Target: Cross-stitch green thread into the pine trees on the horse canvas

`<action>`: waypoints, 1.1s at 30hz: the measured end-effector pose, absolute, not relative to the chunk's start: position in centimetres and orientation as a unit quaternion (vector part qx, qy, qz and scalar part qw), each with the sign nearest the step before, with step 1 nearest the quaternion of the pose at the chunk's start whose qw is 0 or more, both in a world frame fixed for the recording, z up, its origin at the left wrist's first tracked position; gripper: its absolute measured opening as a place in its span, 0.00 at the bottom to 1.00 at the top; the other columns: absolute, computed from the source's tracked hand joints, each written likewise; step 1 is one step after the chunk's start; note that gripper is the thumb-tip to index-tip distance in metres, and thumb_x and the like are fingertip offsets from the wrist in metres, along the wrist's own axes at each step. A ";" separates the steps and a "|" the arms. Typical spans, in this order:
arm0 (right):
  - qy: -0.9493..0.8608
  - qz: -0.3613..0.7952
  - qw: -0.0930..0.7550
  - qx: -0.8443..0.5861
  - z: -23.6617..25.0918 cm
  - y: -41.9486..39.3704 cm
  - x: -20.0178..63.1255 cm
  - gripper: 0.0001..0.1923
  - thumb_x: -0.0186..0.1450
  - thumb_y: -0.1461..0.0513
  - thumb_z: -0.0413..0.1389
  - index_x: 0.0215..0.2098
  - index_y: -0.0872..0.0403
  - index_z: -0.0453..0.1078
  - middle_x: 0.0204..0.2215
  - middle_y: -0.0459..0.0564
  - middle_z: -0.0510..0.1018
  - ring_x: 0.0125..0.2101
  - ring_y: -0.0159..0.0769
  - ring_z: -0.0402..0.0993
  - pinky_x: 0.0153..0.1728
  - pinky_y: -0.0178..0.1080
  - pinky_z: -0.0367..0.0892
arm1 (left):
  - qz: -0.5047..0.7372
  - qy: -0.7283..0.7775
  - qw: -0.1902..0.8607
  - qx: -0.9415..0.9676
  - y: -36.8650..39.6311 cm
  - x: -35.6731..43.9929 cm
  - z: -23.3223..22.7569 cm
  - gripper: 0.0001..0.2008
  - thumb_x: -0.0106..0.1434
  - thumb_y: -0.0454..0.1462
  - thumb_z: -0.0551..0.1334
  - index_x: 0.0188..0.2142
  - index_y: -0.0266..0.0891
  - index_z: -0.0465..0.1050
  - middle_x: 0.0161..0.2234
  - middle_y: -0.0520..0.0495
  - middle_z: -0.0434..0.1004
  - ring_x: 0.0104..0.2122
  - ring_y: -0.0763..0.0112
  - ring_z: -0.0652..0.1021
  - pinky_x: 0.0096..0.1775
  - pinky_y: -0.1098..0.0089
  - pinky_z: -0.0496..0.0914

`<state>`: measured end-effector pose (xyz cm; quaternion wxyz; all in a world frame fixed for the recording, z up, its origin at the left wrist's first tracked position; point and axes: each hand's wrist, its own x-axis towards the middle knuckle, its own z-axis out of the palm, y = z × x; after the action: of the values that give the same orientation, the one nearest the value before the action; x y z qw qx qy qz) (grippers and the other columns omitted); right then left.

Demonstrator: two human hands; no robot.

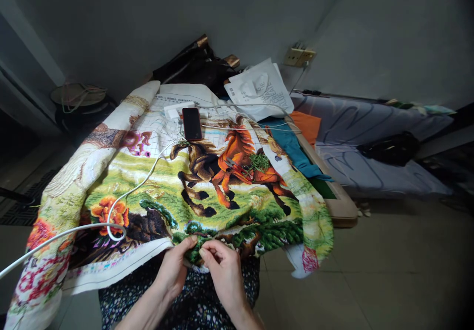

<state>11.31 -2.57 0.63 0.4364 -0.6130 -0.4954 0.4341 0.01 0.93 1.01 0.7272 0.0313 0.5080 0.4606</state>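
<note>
A large cross-stitch cloth (155, 191) with running horses, grass and flowers lies spread over a low table and my lap. My left hand (174, 268) pinches the cloth's near edge at a green stitched patch. My right hand (222, 266) is right beside it, thumb and forefinger pressed together on the same edge; whether a needle is in them is too small to tell. Small scissors (237, 168) and a tangle of green thread (260, 162) rest on the orange horse.
A dark phone (191, 123) lies on the far part of the cloth, with a white cable (122, 199) looping across to the left edge. A white bag (259, 89), teal and orange fabric (296, 144) and a grey mattress (370, 142) are at right. Tiled floor lies right.
</note>
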 end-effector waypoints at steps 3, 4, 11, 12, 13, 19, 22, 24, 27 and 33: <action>-0.485 0.431 0.449 -0.614 0.1 -2.6 11.2 0.08 0.62 0.62 0.53 0.29 0.58 0.72 0.23 0.49 0.72 0.25 0.31 0.67 0.27 0.31 0.62 | 0.456 0.508 0.730 0.030 0.9 0.0 1.1 0.17 0.36 0.36 0.74 0.26 0.28 0.76 0.27 0.46 0.73 0.31 0.71 0.71 0.38 0.71 0.66; -0.480 0.431 0.453 -0.615 -0.1 -2.6 11.1 0.08 0.61 0.63 0.53 0.29 0.58 0.72 0.23 0.49 0.72 0.25 0.31 0.67 0.27 0.31 0.62 | 0.455 0.506 0.732 0.030 0.9 0.0 1.1 0.16 0.37 0.36 0.74 0.25 0.28 0.76 0.27 0.46 0.73 0.30 0.72 0.71 0.37 0.71 0.66; -0.451 0.444 0.466 -0.619 0.1 -2.3 10.7 0.09 0.61 0.61 0.53 0.28 0.58 0.71 0.22 0.48 0.72 0.23 0.31 0.68 0.25 0.31 0.64 | 0.458 0.502 0.733 0.029 0.8 0.0 1.5 0.19 0.33 0.38 0.76 0.24 0.29 0.75 0.27 0.46 0.73 0.30 0.72 0.71 0.36 0.71 0.66; -0.443 0.450 0.466 -0.619 0.2 -2.2 10.7 0.09 0.61 0.61 0.53 0.27 0.59 0.71 0.21 0.48 0.71 0.23 0.31 0.68 0.25 0.31 0.65 | 0.459 0.502 0.733 0.030 0.8 0.0 1.5 0.19 0.33 0.38 0.76 0.24 0.29 0.75 0.27 0.46 0.73 0.29 0.72 0.71 0.35 0.71 0.66; -0.433 0.457 0.467 -0.621 0.4 -2.1 10.7 0.10 0.61 0.60 0.54 0.27 0.59 0.70 0.21 0.48 0.71 0.22 0.31 0.68 0.25 0.31 0.65 | 0.459 0.501 0.733 0.032 0.8 0.0 1.5 0.19 0.33 0.38 0.76 0.24 0.29 0.75 0.27 0.46 0.73 0.29 0.72 0.71 0.35 0.71 0.66; -0.523 0.379 0.452 -0.615 1.4 -1.3 11.4 0.10 0.64 0.61 0.52 0.40 0.56 0.71 0.29 0.49 0.74 0.28 0.33 0.71 0.31 0.34 0.68 | 0.459 0.474 0.750 0.052 0.5 -0.1 1.4 0.19 0.38 0.37 0.75 0.29 0.27 0.78 0.32 0.41 0.77 0.34 0.67 0.75 0.41 0.69 0.68; -0.634 0.247 0.396 -0.617 2.3 -0.9 11.7 0.10 0.66 0.63 0.50 0.42 0.52 0.73 0.36 0.49 0.73 0.35 0.34 0.70 0.38 0.35 0.64 | 0.463 0.463 0.754 0.053 0.4 -0.2 1.4 0.20 0.40 0.36 0.74 0.33 0.26 0.78 0.38 0.39 0.77 0.39 0.63 0.76 0.46 0.68 0.68; -0.644 0.237 0.393 -0.612 2.9 -0.7 11.8 0.08 0.66 0.64 0.51 0.37 0.53 0.73 0.34 0.48 0.70 0.34 0.32 0.68 0.36 0.33 0.62 | 0.465 0.461 0.754 0.056 0.3 -0.3 1.3 0.19 0.41 0.36 0.74 0.33 0.27 0.78 0.38 0.39 0.77 0.39 0.64 0.76 0.46 0.68 0.68; -0.642 0.260 0.429 -0.580 3.3 -0.5 11.8 0.09 0.67 0.65 0.50 0.29 0.57 0.67 0.31 0.48 0.68 0.32 0.30 0.66 0.34 0.32 0.60 | 0.466 0.463 0.751 0.065 0.4 -0.4 1.3 0.18 0.40 0.36 0.74 0.31 0.27 0.78 0.36 0.40 0.77 0.36 0.66 0.75 0.44 0.68 0.69; -0.608 0.290 0.439 -0.594 3.1 -0.4 12.3 0.12 0.69 0.61 0.46 0.30 0.57 0.62 0.25 0.47 0.70 0.27 0.29 0.66 0.30 0.32 0.59 | 0.458 0.460 0.758 0.066 0.4 -0.3 1.7 0.21 0.39 0.37 0.74 0.33 0.27 0.78 0.37 0.38 0.77 0.39 0.60 0.76 0.48 0.63 0.68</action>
<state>12.26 -0.36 3.08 0.4393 -0.5944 -0.6079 0.2901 -0.34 0.43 1.70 0.7576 0.0659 0.4604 0.4580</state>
